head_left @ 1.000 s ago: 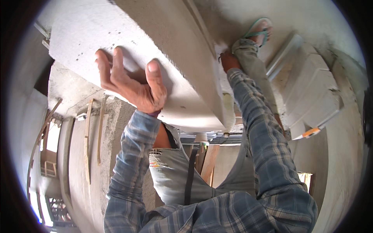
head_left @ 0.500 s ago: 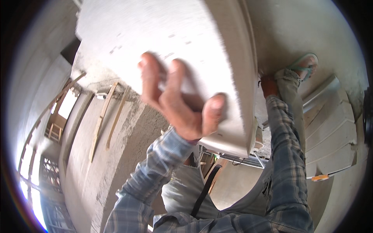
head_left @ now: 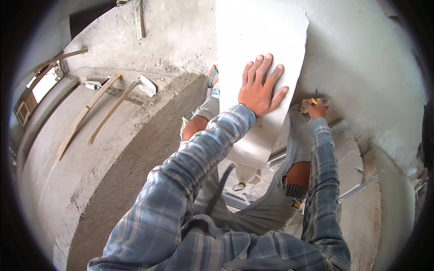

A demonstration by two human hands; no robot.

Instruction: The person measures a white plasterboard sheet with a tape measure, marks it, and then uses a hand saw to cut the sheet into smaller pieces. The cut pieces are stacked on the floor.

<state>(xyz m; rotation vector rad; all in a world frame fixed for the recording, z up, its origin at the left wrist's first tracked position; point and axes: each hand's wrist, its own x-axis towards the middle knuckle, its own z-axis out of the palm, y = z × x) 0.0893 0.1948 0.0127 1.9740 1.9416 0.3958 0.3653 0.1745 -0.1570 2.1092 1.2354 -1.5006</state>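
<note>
- Since half a second ago, the white slab (head_left: 264, 31) is appearing narrower and farther right in my view, and the left hand (head_left: 260, 90) is lying flatter, its fingers straightening out.
- I am seeing the slab running down from the upper edge of my picture to between the person's legs.
- Left fingers are spreading apart on the slab's face, the palm facing down and gripping nothing.
- Beyond the slab's right edge, the right hand (head_left: 316, 109) is curling around a small tool with a yellow-orange handle (head_left: 313, 101); I am not making out its kind.
- Pale blocks (head_left: 350, 160) are sitting just right of the right forearm.
- Far left, two wooden strips (head_left: 86, 119) are lying past a rough concrete ledge (head_left: 135, 167), well apart from both hands.
</note>
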